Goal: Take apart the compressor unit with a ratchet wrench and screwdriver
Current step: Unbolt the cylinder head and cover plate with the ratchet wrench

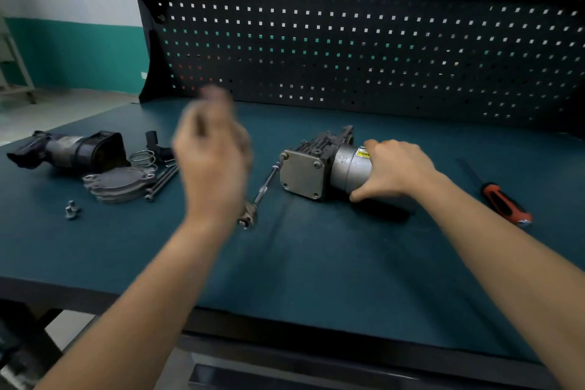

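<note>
On the dark green surface [316,263], in front of a black pegboard [364,41], the compressor unit [319,168] lies on its side just right of centre. The right hand [399,168] grips its smooth grey cylinder: fingers [375,146] curled over the top beside a yellow label, thumb pressed underneath. The unit's square bolted end plate faces left, clear of that hand. The left hand [212,161] hangs raised and blurred to the unit's left; I cannot tell whether it holds anything. A black housing [72,149] lies far left, near stacked cover plates [117,182]. The ratchet wrench [259,193] lies on the surface, its tip at the end plate's corner. An orange-handled screwdriver [503,199] lies at the right. Long bolts [161,180], a spring [142,158] and small bolts [72,209] lie left.
</note>
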Tool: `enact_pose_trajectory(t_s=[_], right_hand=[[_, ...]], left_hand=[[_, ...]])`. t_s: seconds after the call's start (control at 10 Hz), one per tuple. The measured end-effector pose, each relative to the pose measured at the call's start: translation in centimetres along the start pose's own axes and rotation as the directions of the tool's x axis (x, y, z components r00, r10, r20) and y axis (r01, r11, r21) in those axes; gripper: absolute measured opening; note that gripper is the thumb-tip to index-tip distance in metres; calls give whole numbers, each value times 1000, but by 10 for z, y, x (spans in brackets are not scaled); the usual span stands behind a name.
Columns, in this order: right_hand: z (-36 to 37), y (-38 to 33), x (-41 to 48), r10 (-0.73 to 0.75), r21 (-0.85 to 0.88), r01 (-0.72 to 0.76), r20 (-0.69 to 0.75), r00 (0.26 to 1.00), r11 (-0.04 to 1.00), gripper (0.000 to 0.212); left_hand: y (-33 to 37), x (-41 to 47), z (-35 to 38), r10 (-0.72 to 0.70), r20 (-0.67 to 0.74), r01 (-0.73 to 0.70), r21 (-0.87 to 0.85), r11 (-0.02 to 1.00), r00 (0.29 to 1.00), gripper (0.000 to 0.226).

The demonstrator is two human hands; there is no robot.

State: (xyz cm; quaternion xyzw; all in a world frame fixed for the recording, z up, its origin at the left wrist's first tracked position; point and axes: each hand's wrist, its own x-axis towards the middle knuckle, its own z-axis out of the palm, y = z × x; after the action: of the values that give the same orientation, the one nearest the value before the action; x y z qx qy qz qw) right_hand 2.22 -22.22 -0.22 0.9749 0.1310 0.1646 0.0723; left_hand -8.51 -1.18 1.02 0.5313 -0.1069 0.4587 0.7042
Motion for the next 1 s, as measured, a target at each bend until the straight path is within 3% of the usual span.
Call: enact_pose_trajectory(t_s=[0.1,0.2,0.3,0.4,0.5,0.6,0.7,0.8,0.9,1.0], right_hand=[[1,3,-1,-18,2,18,11,1000,1000,66],[-1,11,0,-72,-7,72,31,997,997,72],[-10,13,-2,-82,-14,86,181,980,996,98],[-24,-2,-19,-81,107,72,83,993,992,98],[-20,-43,-47,298,691,177,-509,808,701,17],[-16,-101,-53,210,965,-264,260,943,-9,27],[-10,-132,-44,-121,702,-583,592,797,-408,37],[-2,-137,-27,-78,630,-499,573,816,-595,36],[2,-139,-30,-54,707,-457,512,857,-540,34],[-4,-134,-41,-74,753,-393,420,905,-528,32]], left_hand=[[5,30,-24,-430,-239,320,-390,863,870,42],[8,16,-38,-499,-247,343,-479,808,831,43],[18,-3,-31,-409,-230,284,-432,856,883,43],[23,-17,-21,-304,-199,216,-370,904,932,42],[23,-23,-20,-294,-218,195,-385,902,931,43],[23,-26,-22,-319,-253,186,-437,880,914,43],[19,-28,-24,-317,-267,181,-433,883,910,43],[13,-31,-22,-262,-199,174,-372,912,944,42],[14,-34,-21,43,160,-19,-147,989,986,27],[10,-42,-24,198,800,-521,162,838,567,13]])
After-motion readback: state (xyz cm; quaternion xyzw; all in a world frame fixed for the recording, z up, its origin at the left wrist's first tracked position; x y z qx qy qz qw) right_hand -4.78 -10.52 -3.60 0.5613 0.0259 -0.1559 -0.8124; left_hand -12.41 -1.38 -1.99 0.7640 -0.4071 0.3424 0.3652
